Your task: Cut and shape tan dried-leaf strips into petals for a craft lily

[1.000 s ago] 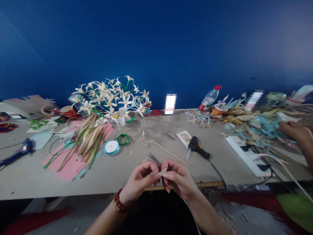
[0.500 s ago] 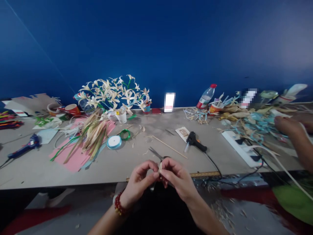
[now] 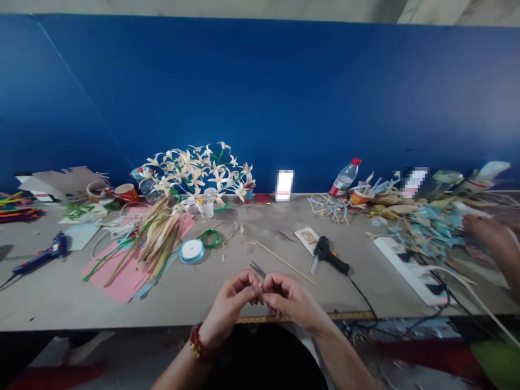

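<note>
A small pale scrap (image 3: 260, 291), mostly hidden from me by the fingers, sits where the left hand (image 3: 234, 297) and right hand (image 3: 291, 298) meet, each pinching it between closed thumb and forefinger. Just beyond, at twelve o'clock, lie scissors (image 3: 257, 268), with a glue gun (image 3: 330, 256) at two, a ribbon spool (image 3: 192, 251) at ten and white flowers (image 3: 198, 174) at eleven.

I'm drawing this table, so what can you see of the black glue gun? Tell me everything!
The black glue gun lies on the grey table, past the person's right hand, seemingly on its side. It looks like plastic. Its handle slants toward the near right, where a black cord curves off to the near edge. A clear, stick-like piece points toward the near side, and a small orange bit shows. Its head is beside a white, brown-printed card. No hand touches it.
</note>
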The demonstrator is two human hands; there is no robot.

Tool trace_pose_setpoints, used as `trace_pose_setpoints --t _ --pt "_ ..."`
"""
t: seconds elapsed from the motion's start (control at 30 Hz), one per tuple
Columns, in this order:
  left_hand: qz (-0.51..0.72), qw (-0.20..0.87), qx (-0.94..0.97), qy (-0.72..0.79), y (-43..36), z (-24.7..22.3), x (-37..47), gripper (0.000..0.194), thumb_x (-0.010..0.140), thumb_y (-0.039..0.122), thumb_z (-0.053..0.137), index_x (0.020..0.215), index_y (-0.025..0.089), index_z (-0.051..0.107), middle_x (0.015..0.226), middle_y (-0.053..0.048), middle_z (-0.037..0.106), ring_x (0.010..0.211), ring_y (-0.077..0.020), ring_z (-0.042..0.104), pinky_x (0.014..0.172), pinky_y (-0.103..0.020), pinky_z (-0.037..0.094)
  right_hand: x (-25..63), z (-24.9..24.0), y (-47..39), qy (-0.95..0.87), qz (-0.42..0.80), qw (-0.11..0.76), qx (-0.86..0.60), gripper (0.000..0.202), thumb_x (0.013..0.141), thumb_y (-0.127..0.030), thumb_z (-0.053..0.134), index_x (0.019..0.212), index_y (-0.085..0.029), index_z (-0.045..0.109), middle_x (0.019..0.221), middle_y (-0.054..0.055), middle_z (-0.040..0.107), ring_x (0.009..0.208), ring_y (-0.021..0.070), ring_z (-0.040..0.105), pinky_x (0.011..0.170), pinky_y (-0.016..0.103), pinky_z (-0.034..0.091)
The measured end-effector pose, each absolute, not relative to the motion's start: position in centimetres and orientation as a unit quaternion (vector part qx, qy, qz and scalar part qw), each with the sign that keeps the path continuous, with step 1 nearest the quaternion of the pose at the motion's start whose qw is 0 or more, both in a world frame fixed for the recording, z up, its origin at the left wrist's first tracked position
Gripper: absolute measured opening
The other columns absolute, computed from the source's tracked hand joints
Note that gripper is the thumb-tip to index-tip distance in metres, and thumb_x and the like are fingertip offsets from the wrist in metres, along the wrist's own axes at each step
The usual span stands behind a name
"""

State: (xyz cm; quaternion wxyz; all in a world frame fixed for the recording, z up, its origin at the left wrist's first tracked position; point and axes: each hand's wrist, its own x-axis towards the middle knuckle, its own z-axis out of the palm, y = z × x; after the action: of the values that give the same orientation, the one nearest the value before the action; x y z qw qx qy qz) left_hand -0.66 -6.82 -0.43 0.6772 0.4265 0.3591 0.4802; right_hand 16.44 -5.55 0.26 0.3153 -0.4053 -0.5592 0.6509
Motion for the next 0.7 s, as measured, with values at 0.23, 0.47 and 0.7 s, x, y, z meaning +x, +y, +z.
trace_pose_setpoints --t 0.23,0.47,0.7 --pt "0.508 0.697 0.355 0.36 -4.6 -0.6 -0.4 0.023 0.075 0.03 0.074 0.07 0.014 0.059 0.061 0.002 0.053 0.059 -0.0099 0.042 0.06 -0.023 0.034 15.5 0.3 -3.5 -0.562 0.613 0.357 -0.426 0.012 0.074 -0.023 0.062 0.067 -0.019 0.053 0.057 -0.007 0.046 0.05 0.007 0.04 0.045 0.015 0.036" --pt "0.519 0.774 0.19 0.307 -2.4 -1.8 0.1 0.025 0.072 0.027 0.076 0.063 0.015 0.056 0.056 0.005 0.043 0.056 -0.0087 0.04 0.062 -0.023 0.037 15.2 -1.1 -1.1 -0.531 0.633 0.355 -0.438 0.014 0.071 -0.029 0.062 0.066 -0.019 0.053 0.052 -0.008 0.045 0.044 0.0063 0.038 0.042 0.016 0.033" --pt "0.546 0.633 0.34 0.43 0.9 -2.6 -4.8 0.026 0.077 0.036 0.074 0.072 0.016 0.059 0.062 0.003 0.052 0.061 -0.0107 0.047 0.065 -0.024 0.038 17.1 -4.8 0.3 -0.513 0.65 0.333 -0.451 0.037 0.076 -0.053 0.065 0.067 -0.019 0.051 0.051 -0.007 0.047 0.041 0.0065 0.039 0.041 0.016 0.032"
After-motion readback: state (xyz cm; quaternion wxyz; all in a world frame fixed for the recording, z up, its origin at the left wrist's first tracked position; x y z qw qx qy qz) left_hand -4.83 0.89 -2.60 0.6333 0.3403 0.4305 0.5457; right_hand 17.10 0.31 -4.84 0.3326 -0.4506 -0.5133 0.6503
